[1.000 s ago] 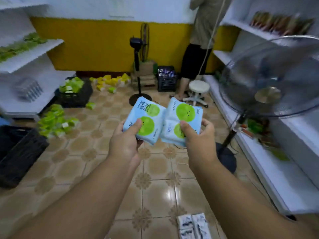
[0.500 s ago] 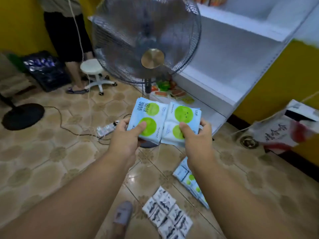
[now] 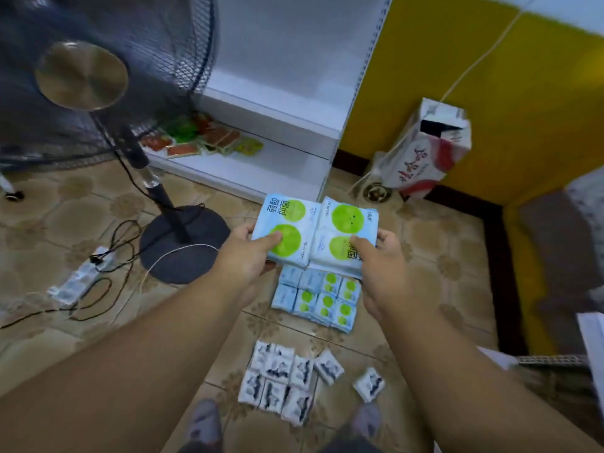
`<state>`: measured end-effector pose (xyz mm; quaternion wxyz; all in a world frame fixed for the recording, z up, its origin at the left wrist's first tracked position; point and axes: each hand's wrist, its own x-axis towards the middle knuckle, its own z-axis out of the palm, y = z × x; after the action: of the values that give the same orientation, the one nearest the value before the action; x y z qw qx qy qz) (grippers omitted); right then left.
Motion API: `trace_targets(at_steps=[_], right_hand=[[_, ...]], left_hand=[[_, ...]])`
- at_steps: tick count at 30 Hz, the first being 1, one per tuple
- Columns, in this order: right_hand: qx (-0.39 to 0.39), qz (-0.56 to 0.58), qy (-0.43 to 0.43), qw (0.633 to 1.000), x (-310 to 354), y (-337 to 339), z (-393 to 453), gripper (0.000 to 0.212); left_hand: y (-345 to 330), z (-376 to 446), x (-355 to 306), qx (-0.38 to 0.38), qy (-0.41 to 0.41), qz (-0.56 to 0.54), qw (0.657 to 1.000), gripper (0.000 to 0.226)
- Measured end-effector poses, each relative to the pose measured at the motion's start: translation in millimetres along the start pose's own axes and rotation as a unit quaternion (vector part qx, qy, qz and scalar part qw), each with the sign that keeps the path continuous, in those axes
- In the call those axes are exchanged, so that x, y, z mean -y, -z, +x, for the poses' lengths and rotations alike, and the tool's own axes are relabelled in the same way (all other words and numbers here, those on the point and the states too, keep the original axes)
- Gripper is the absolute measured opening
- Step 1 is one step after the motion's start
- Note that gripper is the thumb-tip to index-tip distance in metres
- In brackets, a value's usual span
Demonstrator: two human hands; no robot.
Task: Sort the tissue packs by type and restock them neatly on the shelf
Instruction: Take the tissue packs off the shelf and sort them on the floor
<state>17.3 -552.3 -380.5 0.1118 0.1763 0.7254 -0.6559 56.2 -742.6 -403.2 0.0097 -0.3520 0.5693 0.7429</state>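
My left hand [image 3: 243, 256] grips a light blue tissue pack with green circles [image 3: 287, 228], thumb on top. My right hand [image 3: 380, 259] grips a second pack of the same kind [image 3: 346, 230] beside it. Both packs hang over a tidy group of matching green-circle packs [image 3: 317, 297] on the tiled floor. Nearer my feet lies a group of white packs with dark mountain prints [image 3: 277, 377], two of them loose to the right. The white shelf unit [image 3: 277, 112] stands just beyond, its bottom board holding some red and green packets [image 3: 202, 140].
A standing fan [image 3: 81, 80] with a round base [image 3: 184, 243] is close on the left, with cables and a power strip [image 3: 78, 279] on the floor. A torn carton [image 3: 428, 148] leans on the yellow wall by a floor drain [image 3: 376, 192]. My feet are at the bottom edge.
My view has swung right and down, from the room with the other person to the floor by the shelf. Both hands kept their packs and now hold them over the sorted groups.
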Motion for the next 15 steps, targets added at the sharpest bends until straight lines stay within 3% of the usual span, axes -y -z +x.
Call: trace_targets(at_steps=[8,10,13,15], right_hand=[[0.004,0.023,-0.099,0.995,-94,98,123,0.029],[-0.004,0.023,-0.116,0.993,-140,112,160,0.022],[-0.052,0.011,-0.141,0.989,-232,118,216,0.021],[-0.094,-0.004,-0.157,0.983,-288,118,242,0.018]], left_hand=[[-128,79,105,-0.011,0.081,0.082,0.993,0.020],[-151,115,152,-0.017,0.111,0.103,0.988,0.025],[-174,176,235,-0.014,0.147,0.118,0.982,0.015],[-180,212,284,-0.014,0.164,0.142,0.976,0.023]])
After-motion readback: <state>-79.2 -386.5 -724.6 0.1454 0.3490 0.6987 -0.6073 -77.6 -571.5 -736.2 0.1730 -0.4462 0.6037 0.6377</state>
